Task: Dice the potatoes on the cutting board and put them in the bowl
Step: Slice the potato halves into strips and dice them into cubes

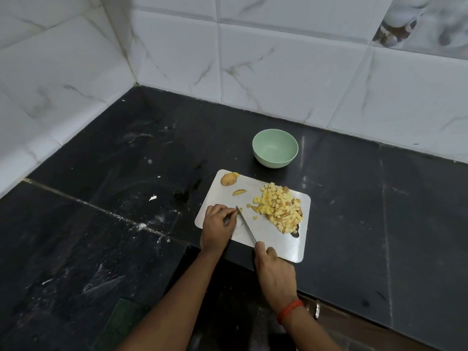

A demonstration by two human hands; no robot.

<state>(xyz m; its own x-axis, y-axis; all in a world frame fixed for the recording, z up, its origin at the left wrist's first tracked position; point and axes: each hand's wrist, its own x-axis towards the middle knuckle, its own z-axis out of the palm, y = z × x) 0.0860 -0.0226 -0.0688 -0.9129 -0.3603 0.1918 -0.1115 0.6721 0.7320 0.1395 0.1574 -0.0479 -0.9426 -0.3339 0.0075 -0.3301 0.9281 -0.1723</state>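
Observation:
A steel cutting board (276, 243) lies on the black counter. A heap of yellow potato dice (278, 209) covers its right half. An uncut potato piece (228, 179) sits at the board's far left corner, with a small wedge (239, 192) near it. My right hand (274, 272) grips the handle of a knife (245, 225), whose blade points away toward my left hand (217, 226). My left hand's fingertips pinch a small potato bit at the blade's tip; the bit is mostly hidden. A pale green bowl (275, 148) stands beyond the board, with nothing in it.
White marble-look tile walls (278, 59) close the corner behind and to the left. The black counter (114, 224) carries white specks and smears. Its front edge runs just under the board's near side. A green scrub pad (121, 323) lies at the bottom left.

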